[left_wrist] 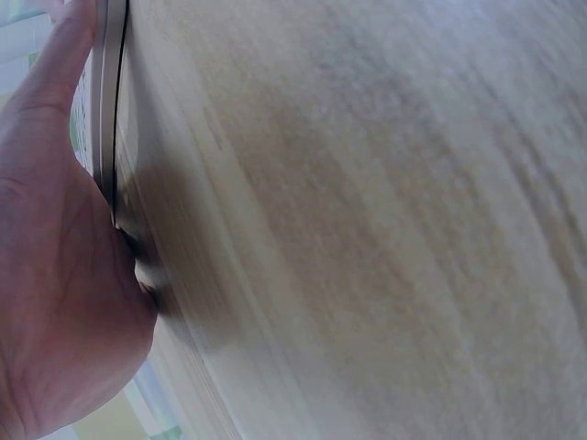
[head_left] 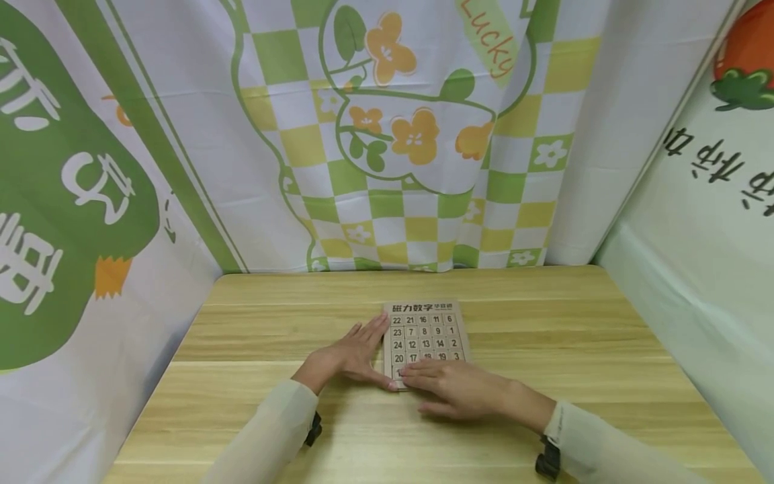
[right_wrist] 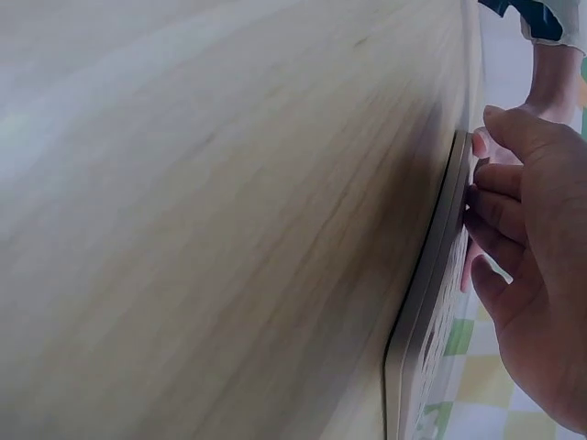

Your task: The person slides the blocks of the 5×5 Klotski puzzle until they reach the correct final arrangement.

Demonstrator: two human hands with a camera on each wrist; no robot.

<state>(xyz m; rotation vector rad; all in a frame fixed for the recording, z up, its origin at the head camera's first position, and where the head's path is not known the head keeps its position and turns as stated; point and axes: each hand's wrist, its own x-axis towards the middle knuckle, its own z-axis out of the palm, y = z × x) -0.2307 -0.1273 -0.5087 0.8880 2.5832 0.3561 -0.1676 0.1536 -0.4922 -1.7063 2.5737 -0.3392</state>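
Now the number puzzle (head_left: 425, 333) is being touched along one edge by the left hand (head_left: 349, 355), thumb and fingers spread; its bottom row is being partly covered beneath the right hand (head_left: 462, 390), fingers close together, the table (head_left: 544, 336) being shaded below.

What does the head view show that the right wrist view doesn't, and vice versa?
Only head: legible black numbers, top row 22, 21, 16, 11, 6, on the rectangular light-brown puzzle board; orange "Lucky" lettering.

Only right wrist: the palm side of the right hand; the board's side edge up close.

Both: the board, that hand, part of the left hand, the pale wood-grain table, the green-and-yellow checked cloth.
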